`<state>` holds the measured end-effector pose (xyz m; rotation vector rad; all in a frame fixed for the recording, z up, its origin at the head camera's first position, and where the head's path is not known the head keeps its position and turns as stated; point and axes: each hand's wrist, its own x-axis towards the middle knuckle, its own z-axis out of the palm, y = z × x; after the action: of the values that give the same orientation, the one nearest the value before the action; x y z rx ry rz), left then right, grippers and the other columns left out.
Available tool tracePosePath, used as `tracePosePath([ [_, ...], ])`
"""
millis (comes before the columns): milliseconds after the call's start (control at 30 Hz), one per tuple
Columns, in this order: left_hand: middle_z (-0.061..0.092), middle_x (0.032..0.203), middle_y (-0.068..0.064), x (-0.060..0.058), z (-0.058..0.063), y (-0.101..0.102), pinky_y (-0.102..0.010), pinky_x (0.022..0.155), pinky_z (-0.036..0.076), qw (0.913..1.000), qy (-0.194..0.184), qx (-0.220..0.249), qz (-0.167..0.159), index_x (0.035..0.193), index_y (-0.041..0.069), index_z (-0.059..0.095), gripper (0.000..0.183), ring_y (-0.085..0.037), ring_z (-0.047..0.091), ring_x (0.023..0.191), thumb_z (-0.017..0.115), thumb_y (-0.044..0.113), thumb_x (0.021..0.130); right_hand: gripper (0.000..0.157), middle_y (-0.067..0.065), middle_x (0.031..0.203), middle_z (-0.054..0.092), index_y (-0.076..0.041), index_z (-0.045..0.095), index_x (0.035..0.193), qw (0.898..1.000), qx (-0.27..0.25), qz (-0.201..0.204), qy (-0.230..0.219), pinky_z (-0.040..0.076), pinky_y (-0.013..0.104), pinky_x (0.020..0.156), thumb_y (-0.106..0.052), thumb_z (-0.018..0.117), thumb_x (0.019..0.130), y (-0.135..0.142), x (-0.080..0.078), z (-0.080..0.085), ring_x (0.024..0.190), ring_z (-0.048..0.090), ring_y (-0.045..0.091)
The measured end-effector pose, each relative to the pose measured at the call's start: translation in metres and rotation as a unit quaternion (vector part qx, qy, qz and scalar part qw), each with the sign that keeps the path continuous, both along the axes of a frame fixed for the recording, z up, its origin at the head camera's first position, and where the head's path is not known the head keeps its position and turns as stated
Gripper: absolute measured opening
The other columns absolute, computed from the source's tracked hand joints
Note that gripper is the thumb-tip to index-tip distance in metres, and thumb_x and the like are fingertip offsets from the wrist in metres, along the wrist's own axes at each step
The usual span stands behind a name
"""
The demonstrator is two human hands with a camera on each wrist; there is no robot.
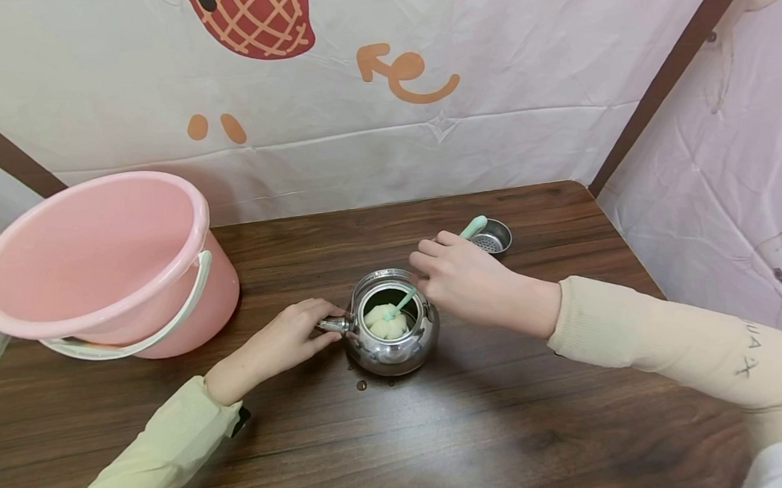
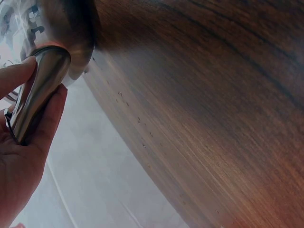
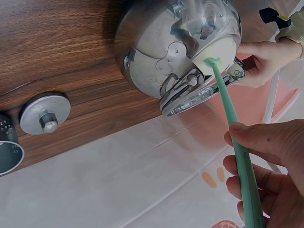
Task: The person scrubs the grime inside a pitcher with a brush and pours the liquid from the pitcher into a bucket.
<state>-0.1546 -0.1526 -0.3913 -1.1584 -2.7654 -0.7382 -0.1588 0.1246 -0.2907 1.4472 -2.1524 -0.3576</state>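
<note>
A shiny steel teapot [image 1: 391, 357] stands upright on the table without its lid, its mouth facing up. My left hand [image 1: 288, 341] grips the teapot's spout [image 2: 43, 90] between thumb and fingers, from the left side. Above the mouth, my right hand [image 1: 459, 276] holds the green handle [image 3: 243, 173] of a sponge brush, thumb on one side and fingers curled on the other. The brush's pale yellow sponge head [image 1: 381, 324] sits inside the teapot. Its underside and the pot's inner wall are mostly hidden.
A large pink bucket [image 1: 223, 303] with a white handle stands at the left. Behind my right hand lies a perforated steel strainer [image 1: 495, 231]; the round teapot lid [image 3: 45, 111] is beside it. Water drops [image 1: 362, 385] dot the table [image 1: 350, 455]. A printed cloth hangs behind.
</note>
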Motion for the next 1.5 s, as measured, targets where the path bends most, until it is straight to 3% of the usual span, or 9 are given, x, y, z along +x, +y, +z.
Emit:
tracePosePath([
  [533,0.063,0.094,-0.006,0.000,0.001,0.000,-0.036,0.077,0.050,1.0000,-0.002,-0.006,0.000,0.099,0.002,0.062,0.023,-0.019,0.060,0.088,0.071,0.008,0.078,0.013,0.003,0.072,0.048,-0.010,0.067,0.071,1.000,-0.007,-0.005,-0.009,0.032,0.029,0.058,0.000,0.062,0.075,0.012,0.003,0.001,0.070,0.045,0.022],
  [900,0.063,0.094,-0.007,0.000,0.000,0.000,-0.036,0.077,0.050,1.0000,0.001,0.001,-0.003,0.098,0.002,0.062,0.024,-0.020,0.060,0.088,0.071,0.007,0.077,0.012,0.005,0.082,0.053,-0.014,0.071,0.080,1.000,0.000,-0.015,-0.012,0.034,0.031,0.061,-0.005,0.068,0.073,0.017,0.001,0.002,0.074,0.047,0.022],
  [1500,0.063,0.093,-0.008,-0.001,0.000,0.001,-0.036,0.077,0.051,1.0000,0.006,0.004,-0.005,0.098,0.001,0.062,0.024,-0.020,0.060,0.088,0.072,0.007,0.077,0.013,0.004,0.080,0.053,-0.012,0.069,0.075,1.000,0.008,-0.023,-0.014,0.033,0.029,0.059,-0.001,0.067,0.070,0.019,-0.001,0.003,0.070,0.046,0.022],
])
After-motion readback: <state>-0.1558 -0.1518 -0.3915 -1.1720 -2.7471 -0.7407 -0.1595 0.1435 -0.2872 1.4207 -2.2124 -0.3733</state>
